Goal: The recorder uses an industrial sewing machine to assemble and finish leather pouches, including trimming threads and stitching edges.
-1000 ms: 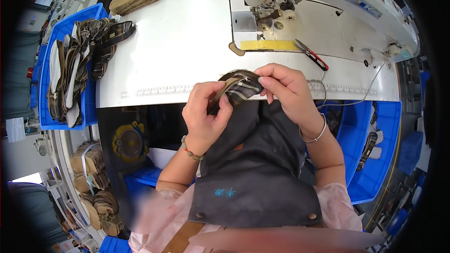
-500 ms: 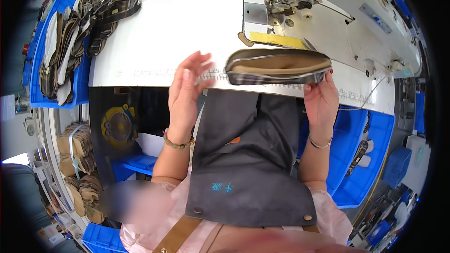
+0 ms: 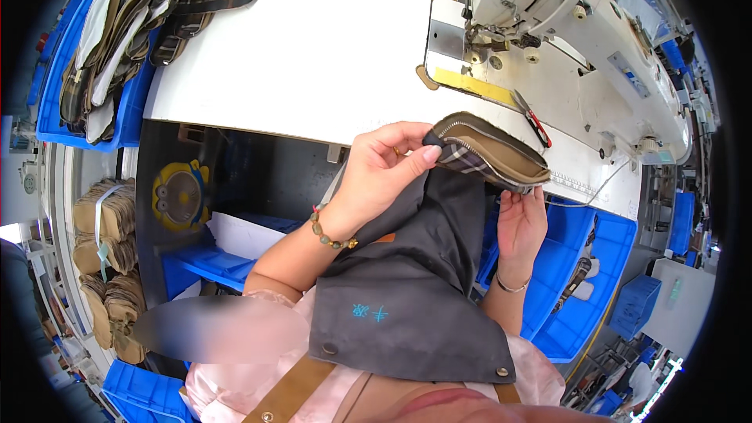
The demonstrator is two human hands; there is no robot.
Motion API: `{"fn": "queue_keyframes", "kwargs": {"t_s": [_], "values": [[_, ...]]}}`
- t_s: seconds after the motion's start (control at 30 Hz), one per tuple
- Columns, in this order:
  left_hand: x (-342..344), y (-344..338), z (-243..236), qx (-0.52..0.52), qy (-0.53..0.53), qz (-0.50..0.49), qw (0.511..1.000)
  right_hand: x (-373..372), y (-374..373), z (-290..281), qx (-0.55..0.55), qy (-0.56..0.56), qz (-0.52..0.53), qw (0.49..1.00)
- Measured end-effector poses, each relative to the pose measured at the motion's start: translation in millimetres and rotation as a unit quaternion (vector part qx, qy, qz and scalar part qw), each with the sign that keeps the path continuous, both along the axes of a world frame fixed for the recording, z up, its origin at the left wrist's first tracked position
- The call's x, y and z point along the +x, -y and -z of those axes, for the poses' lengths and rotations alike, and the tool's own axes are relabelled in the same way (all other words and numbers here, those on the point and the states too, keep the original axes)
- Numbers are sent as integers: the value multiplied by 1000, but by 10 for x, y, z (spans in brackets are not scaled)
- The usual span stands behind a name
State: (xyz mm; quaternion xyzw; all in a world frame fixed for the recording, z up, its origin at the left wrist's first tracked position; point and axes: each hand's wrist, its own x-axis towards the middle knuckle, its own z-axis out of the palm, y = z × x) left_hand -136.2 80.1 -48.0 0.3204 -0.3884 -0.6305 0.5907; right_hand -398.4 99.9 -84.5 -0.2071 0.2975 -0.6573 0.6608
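Note:
A dark plaid zippered pouch (image 3: 493, 149) with a tan lining is held above the front edge of the white sewing table (image 3: 313, 55). Its zipper is undone, so the opening gapes toward me. My left hand (image 3: 392, 164) pinches the pouch's left end between thumb and fingers. At the lower right end, my right hand (image 3: 523, 223) grips the pouch from beneath with its fingertips. Just behind the pouch lie thread snips (image 3: 533, 119) with red handles. The white sewing machine (image 3: 548, 8) stands farther back on the right, away from both hands.
On the left, a blue bin (image 3: 48, 113) holds several plaid pieces (image 3: 110, 47). Stacked tan pieces (image 3: 106, 219) stand below it. More blue bins (image 3: 599, 282) sit under the table at right. A yellow-and-blue fan (image 3: 182, 194) is under the table.
My left hand has moved right and taken hold of the pouch's left end. The pouch has come nearer and tilted down to the right. My view has shifted, and the snips now show fully.

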Motion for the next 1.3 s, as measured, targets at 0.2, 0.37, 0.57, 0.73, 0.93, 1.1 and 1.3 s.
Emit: {"fn": "queue_keyframes", "kwargs": {"t_s": [0.2, 0.37, 0.57, 0.73, 0.93, 1.1, 1.3], "values": [[-15, 5, -34, 10, -21, -25, 999, 90, -8, -81, 33, -47, 36, 998], [-36, 2, -61, 12, 17, -68, 997, 83, -8, -46, 14, -51, 28, 998], [-68, 20, -1, 6, 1, -82, 997, 117, -13, -85, 31, -64, 48, 996], [-69, 13, -23, 11, 15, -89, 996, 133, -21, -87, 25, -68, 47, 996], [8, 10, 42, 16, 14, -79, 997, 192, -24, -90, 18, -73, 47, 996], [-29, 73, 94, 28, -10, -15, 999, 114, -48, -85, 6, -88, 91, 992], [130, 116, 88, 37, 227, -12, 973, -374, -47, -272, -66, -179, 173, 966]]}}
